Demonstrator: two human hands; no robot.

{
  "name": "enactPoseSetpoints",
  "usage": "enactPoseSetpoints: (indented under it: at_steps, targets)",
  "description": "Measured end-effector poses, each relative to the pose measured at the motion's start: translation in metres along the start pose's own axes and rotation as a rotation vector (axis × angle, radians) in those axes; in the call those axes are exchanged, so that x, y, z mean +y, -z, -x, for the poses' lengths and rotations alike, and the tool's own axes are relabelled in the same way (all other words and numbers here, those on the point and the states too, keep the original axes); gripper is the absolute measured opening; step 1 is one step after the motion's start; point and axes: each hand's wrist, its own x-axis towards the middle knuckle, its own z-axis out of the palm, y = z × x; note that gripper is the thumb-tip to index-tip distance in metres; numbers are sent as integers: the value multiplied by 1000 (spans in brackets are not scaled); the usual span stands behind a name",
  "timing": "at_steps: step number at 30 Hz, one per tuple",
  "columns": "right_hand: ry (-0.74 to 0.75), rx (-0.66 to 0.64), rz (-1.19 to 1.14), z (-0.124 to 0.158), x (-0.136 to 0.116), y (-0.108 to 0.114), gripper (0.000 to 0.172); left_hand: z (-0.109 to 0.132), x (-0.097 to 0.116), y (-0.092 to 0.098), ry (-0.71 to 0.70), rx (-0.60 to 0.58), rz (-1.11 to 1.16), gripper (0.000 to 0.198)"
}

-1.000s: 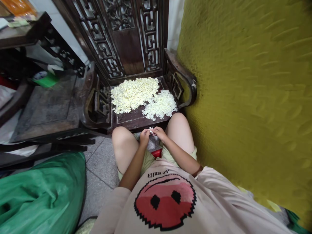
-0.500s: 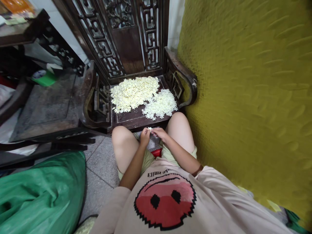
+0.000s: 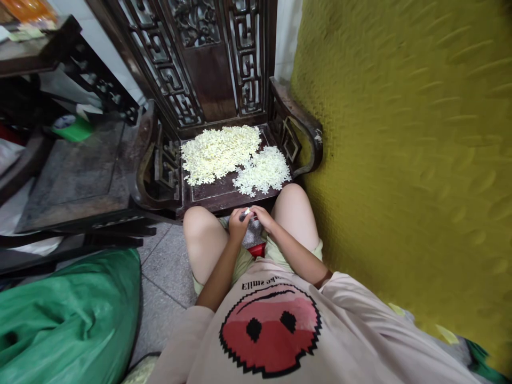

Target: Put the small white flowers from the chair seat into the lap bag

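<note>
Between my knees, both hands meet at a small white flower, pinched at the fingertips. My left hand is closed on it from the left; a small dark patch shows by those fingers, and I cannot tell what it is. From the other side, the closed fingers of my right hand touch the same flower. Just beyond, a large pile of cream-yellow flowers lies on the seat of a dark wooden chair. A smaller, whiter flower pile sits to its right, nearer my right knee.
Carved armrests flank the seat. A yellow textured mat stands upright along the right. On the left are another dark wooden seat with a green container, and a green fabric bundle on the tiled floor.
The flower has turned between my fingers, and its open petals show less now. My right hand has shifted slightly up and closer to the left. Both piles look the same.
</note>
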Motion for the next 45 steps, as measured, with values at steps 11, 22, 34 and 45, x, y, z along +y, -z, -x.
enactPoseSetpoints:
  at_steps: [11,22,34,45]
  targets:
    - [13,-81,-15,3,-1,1,15,-1,-7,-1,199,-25,306,24]
    - [52,-64,94,4,-1,0,17,-4,-6,-2,423,-53,495,28]
    - [193,-10,76,3,6,-6,22,-2,-2,3,160,64,111,15]
    - [17,60,-81,-1,6,-5,23,-7,-17,1,296,284,200,18]
